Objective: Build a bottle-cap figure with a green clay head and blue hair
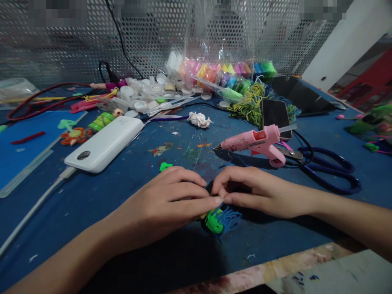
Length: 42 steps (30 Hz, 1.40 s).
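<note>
Low over the blue table, my left hand [168, 196] is closed, its fingers lying over a small bright green craft piece with blue yarn strands [214, 222]. The piece's lower end and the loose yarn show below the thumb; the rest is hidden. My right hand [260, 192] meets it fingertip to fingertip, thumb and finger pinched together. What lies in that pinch is too small and covered to make out. Beyond the left knuckles sits a small green bit [165, 166]. Above the right hand lies a pink glue gun [251, 143], nozzle pointing left.
Blue-handled scissors [330, 167] lie at the right, near a phone [275, 116] and yellow-green yarn [251, 102]. A white power bank [105, 143] with a cable is at the left. Crumpled white scrap [199, 119], plastic caps [141, 106] and bagged coloured clay [214, 73] sit farther back.
</note>
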### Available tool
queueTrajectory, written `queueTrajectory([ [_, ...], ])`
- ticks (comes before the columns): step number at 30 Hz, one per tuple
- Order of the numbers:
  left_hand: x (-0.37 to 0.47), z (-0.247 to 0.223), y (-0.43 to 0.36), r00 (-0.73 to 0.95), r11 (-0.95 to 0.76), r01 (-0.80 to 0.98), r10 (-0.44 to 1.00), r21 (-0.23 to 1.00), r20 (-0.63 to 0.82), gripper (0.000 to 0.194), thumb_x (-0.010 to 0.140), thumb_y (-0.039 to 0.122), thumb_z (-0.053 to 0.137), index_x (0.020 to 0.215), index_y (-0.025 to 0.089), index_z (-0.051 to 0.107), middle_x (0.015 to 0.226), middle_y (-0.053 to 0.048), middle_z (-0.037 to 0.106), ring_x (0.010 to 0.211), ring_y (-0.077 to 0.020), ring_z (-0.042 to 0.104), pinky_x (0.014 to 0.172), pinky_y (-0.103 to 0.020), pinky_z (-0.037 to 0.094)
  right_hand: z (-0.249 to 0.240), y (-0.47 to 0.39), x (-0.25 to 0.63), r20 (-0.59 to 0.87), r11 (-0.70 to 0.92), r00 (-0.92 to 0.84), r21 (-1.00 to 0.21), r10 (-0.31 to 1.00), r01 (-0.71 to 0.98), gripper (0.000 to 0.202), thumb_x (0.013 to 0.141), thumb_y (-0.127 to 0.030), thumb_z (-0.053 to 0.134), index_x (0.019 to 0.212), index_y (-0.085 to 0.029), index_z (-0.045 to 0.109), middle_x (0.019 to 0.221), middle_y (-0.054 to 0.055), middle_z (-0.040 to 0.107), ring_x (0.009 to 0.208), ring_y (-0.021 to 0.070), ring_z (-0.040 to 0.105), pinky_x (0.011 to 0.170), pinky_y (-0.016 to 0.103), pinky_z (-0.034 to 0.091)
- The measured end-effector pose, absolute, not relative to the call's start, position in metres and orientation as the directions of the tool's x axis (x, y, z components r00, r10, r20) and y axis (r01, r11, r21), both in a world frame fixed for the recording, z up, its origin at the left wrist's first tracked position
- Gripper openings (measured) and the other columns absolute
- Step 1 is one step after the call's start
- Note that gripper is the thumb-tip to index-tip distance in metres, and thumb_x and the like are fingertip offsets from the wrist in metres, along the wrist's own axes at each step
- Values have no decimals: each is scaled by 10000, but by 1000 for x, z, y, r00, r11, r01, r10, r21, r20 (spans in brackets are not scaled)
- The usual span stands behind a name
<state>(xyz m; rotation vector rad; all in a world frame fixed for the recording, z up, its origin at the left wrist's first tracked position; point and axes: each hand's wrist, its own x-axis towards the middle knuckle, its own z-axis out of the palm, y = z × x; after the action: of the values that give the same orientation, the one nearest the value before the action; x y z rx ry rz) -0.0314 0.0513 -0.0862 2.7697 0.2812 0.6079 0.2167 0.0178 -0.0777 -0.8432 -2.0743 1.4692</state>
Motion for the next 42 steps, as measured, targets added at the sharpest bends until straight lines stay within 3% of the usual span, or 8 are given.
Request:
queueTrajectory([
  [9,-31,-87,48,889,-931,193,300,310,347,339,830,188,656,1137,333,647,1087,-22,682,1088,-189,555,936,-323,436,-74,17,217,26,280,-712,-929,702,241,145,940,-202,502,1079,-167,524,922,12,580,807,102,546,717,221,462],
  [13,-33,-90,52,897,-938,122,243,323,369,509,843,81,607,1309,263,514,1057,-37,702,1112,-200,530,928,-338,446,-53,13,228,154,384,-624,-888,766,252,220,883,-180,595,1090,-218,532,967,5,599,863,120,582,765,238,493],
  [17,-34,-91,56,897,-942,75,208,328,390,581,829,85,624,1372,180,441,1059,-75,697,1096,-202,520,920,-326,448,-29,8,246,553,558,-94,-795,828,237,127,862,-208,601,961,-287,595,831,17,600,774,177,605,727,322,522],
  [19,-32,-89,55,903,-939,82,212,334,373,495,837,67,600,1306,203,517,1052,-73,699,1082,-203,527,913,-332,448,-25,10,255,666,602,214,-741,715,297,79,850,-221,586,876,-291,610,768,25,571,721,194,597,725,364,517],
  [22,-29,-86,51,879,-926,112,262,362,398,387,867,57,541,1200,244,603,1014,-60,706,1054,-197,545,891,-332,448,-29,21,271,726,642,386,-686,569,344,126,792,-133,570,807,-251,610,694,9,558,644,174,579,698,367,498],
  [24,-28,-84,49,867,-918,119,282,379,411,368,879,60,519,1181,247,618,1011,-65,701,1059,-200,543,895,-334,443,-36,29,283,725,645,397,-685,563,337,127,758,-99,579,787,-218,611,660,-1,566,612,156,565,659,342,475],
  [31,-30,-76,52,911,-923,104,238,369,337,491,844,29,546,1295,221,522,1060,-82,689,1060,-202,547,921,-322,443,-59,35,301,431,358,154,-864,889,353,160,834,-329,621,943,-213,601,849,2,598,768,126,552,715,268,447],
  [42,-32,-74,51,913,-920,120,250,373,323,495,849,51,553,1312,220,504,1104,-84,667,1094,-210,523,971,-353,410,-68,39,305,379,279,214,-880,900,384,238,832,-432,611,942,-221,611,836,-10,606,754,126,551,698,267,431],
])
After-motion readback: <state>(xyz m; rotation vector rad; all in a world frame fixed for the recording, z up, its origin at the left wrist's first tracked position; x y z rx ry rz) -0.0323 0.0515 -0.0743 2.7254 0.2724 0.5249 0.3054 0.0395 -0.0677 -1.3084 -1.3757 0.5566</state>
